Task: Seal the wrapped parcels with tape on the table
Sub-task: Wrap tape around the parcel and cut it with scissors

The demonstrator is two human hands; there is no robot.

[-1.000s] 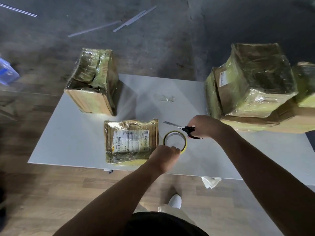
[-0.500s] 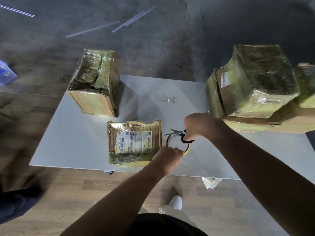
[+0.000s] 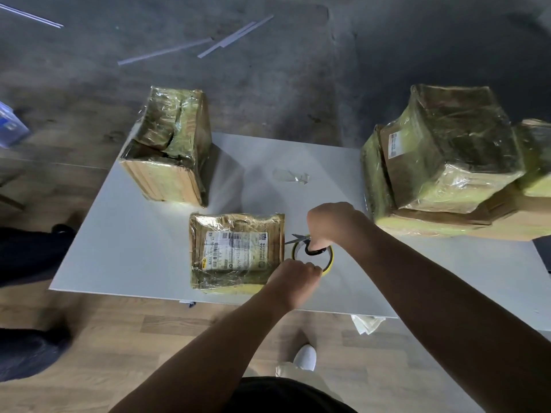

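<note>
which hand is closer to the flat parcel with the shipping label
Left. The left hand sits at the flat parcel's near right corner, gripping the tape roll; the right hand, holding scissors, is off its right edge.

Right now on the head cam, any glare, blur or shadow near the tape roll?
Head view: tape roll and scissors are sharp; glare streaks on the film of the stacked parcels at right; the far-left box casts a shadow rightward over the table; dark shapes at the left edge are blurred.
</note>
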